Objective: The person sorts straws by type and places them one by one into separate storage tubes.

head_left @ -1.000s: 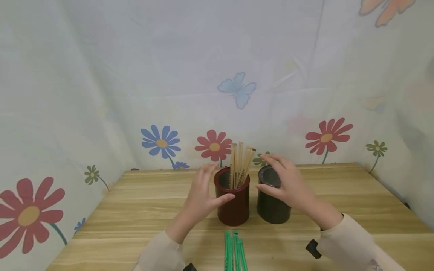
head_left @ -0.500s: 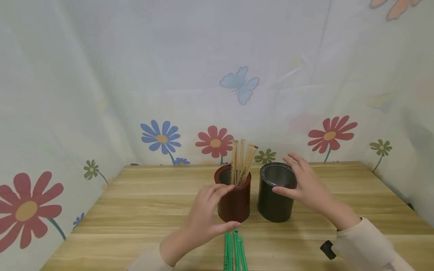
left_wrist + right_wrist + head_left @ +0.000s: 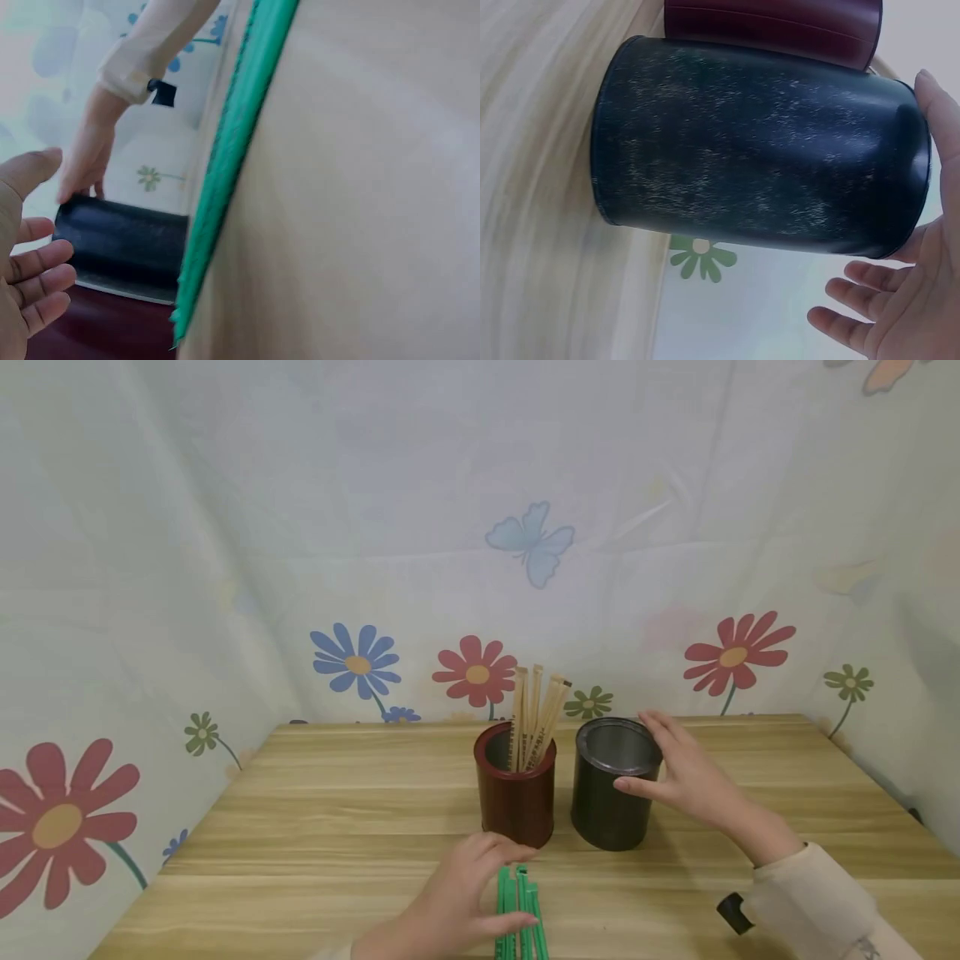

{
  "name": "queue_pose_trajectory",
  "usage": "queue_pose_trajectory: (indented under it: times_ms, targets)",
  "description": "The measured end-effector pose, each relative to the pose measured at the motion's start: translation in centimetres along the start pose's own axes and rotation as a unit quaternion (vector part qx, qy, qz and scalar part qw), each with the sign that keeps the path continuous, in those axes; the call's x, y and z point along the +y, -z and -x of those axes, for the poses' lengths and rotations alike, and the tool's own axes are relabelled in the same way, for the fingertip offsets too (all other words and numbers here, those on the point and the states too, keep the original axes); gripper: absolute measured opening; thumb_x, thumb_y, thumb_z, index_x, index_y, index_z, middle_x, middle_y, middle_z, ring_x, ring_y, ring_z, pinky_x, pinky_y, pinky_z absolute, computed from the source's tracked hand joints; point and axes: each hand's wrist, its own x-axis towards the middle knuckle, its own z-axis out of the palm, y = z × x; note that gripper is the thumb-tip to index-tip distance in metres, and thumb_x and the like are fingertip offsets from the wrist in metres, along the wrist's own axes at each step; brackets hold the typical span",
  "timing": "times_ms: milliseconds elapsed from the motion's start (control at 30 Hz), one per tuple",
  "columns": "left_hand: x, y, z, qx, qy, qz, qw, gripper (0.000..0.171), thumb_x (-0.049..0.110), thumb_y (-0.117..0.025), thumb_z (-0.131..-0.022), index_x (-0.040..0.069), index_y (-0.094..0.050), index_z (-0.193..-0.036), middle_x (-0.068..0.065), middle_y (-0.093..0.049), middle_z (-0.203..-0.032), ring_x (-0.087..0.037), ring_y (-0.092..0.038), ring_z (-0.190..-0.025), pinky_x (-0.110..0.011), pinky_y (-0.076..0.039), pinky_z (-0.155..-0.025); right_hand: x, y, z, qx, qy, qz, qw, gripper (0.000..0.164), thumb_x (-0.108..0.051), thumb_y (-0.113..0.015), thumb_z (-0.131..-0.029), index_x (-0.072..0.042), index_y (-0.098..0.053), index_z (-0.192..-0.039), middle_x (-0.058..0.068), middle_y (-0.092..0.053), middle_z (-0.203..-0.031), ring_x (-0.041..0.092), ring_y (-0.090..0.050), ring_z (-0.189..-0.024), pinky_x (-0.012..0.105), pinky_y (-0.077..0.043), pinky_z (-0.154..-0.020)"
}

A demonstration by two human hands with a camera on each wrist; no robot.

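In the head view my left hand (image 3: 453, 902) hovers over several thin green sticks (image 3: 510, 893), which look like wrapped sachets. Thumb and fingers are spread apart with nothing between them. My right hand (image 3: 697, 781) is at the upper right side of a black cylindrical pot (image 3: 611, 810). In the right wrist view its thumb lies against the pot's rim, one finger goes behind it, and the other fingers hang loosely. Left of the black pot stands a dark red pot (image 3: 517, 806) holding several tan printed sticks (image 3: 532, 718). The black pot's visible inside shows no sticks.
All of this stands on a wood-grain table (image 3: 337, 802). A pale cloth backdrop (image 3: 375, 527) with flowers and butterflies rises behind and on both sides.
My left hand has come down from beside the red pot to the green sticks. My right hand has shifted slightly right, staying by the black pot's rim. The view has shifted a little.
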Motion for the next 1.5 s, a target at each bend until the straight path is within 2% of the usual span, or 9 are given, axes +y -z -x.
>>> queue_pose_trajectory:
  times_ms: [100,233,500,633,800,1000,1100,1300,1500]
  targets:
    - [0.3,-0.6,0.3,-0.053,0.026,0.026,0.9979,0.044,0.037,-0.073,-0.084,0.01,-0.063,-0.117,0.002,-0.066,-0.107,-0.007,-0.058,-0.096,-0.023,-0.05,-0.084,0.3,-0.2,0.0,-0.004,0.004,-0.008,1.0,0.099,-0.049,-0.075,-0.078,0.006,-0.029,-0.146,0.029,-0.033,-0.147,0.049,-0.039,-0.129,0.067,-0.04,-0.096]
    - [0.9,-1.2,0.4,-0.119,0.086,0.049,0.9879,0.039,0.039,-0.07,-0.086,0.012,-0.065,-0.114,0.005,-0.066,-0.102,-0.003,-0.057,-0.092,-0.022,-0.048,-0.083,0.7,-0.5,0.0,-0.01,-0.001,-0.021,1.0,0.098,-0.047,-0.074,-0.08,0.006,-0.027,-0.147,0.03,-0.032,-0.147,0.051,-0.039,-0.129,0.068,-0.04,-0.096]
    - [1.3,-2.4,0.0,-0.159,0.177,0.008,0.9714,0.034,0.051,-0.068,-0.084,0.02,-0.064,-0.099,0.014,-0.06,-0.093,0.001,-0.051,-0.088,-0.023,-0.047,-0.082,0.9,-0.7,0.1,-0.009,-0.013,-0.036,0.999,0.097,-0.046,-0.073,-0.081,0.005,-0.025,-0.148,0.032,-0.031,-0.147,0.051,-0.038,-0.13,0.068,-0.038,-0.098]
    - [1.3,-3.0,-0.3,-0.175,0.209,-0.024,0.9619,0.031,0.053,-0.068,-0.083,0.024,-0.063,-0.092,0.014,-0.056,-0.091,-0.001,-0.05,-0.088,-0.026,-0.046,-0.083,0.9,-0.7,0.1,-0.007,-0.016,-0.036,0.999,0.096,-0.046,-0.073,-0.081,0.005,-0.025,-0.148,0.032,-0.032,-0.146,0.051,-0.038,-0.129,0.068,-0.039,-0.098]
    - [1.4,-3.8,-0.4,-0.17,0.207,-0.067,0.961,0.031,0.054,-0.069,-0.081,0.023,-0.063,-0.082,0.012,-0.051,-0.088,-0.004,-0.047,-0.086,-0.028,-0.046,-0.085,1.0,-0.9,0.1,-0.007,-0.012,-0.037,0.999,0.095,-0.046,-0.072,-0.082,0.006,-0.025,-0.147,0.033,-0.033,-0.146,0.051,-0.038,-0.129,0.068,-0.038,-0.098]
    - [1.5,-4.4,-0.6,-0.161,0.209,-0.07,0.9621,0.031,0.052,-0.071,-0.08,0.022,-0.063,-0.078,0.009,-0.049,-0.089,-0.008,-0.047,-0.09,-0.032,-0.044,-0.089,1.1,-1.2,0.0,-0.004,-0.01,-0.039,0.999,0.095,-0.045,-0.072,-0.082,0.006,-0.026,-0.147,0.032,-0.033,-0.146,0.05,-0.038,-0.13,0.068,-0.038,-0.099]
    - [1.6,-4.6,-0.8,-0.157,0.212,-0.072,0.9619,0.032,0.053,-0.071,-0.08,0.022,-0.062,-0.076,0.009,-0.047,-0.087,-0.008,-0.044,-0.087,-0.03,-0.043,-0.085,0.9,-1.2,-0.1,-0.002,-0.009,-0.041,0.999,0.095,-0.045,-0.073,-0.082,0.006,-0.026,-0.147,0.032,-0.033,-0.147,0.05,-0.038,-0.13,0.068,-0.037,-0.099]
    - [1.6,-5.1,-1.5,-0.144,0.211,-0.091,0.9624,0.035,0.05,-0.072,-0.08,0.021,-0.057,-0.07,0.01,-0.039,-0.077,-0.007,-0.034,-0.074,-0.022,-0.034,-0.069,0.8,-1.1,0.0,-0.001,-0.011,-0.042,0.999,0.096,-0.045,-0.073,-0.082,0.005,-0.024,-0.148,0.033,-0.032,-0.147,0.051,-0.037,-0.13,0.069,-0.037,-0.099]
    - [1.6,-5.7,-1.7,-0.122,0.217,-0.114,0.9618,0.035,0.046,-0.074,-0.079,0.019,-0.055,-0.066,0.01,-0.041,-0.074,-0.007,-0.035,-0.071,-0.022,-0.035,-0.068,0.9,-1.3,0.0,-0.001,-0.008,-0.043,0.999,0.095,-0.045,-0.072,-0.082,0.005,-0.025,-0.148,0.032,-0.031,-0.148,0.051,-0.036,-0.131,0.069,-0.036,-0.1]
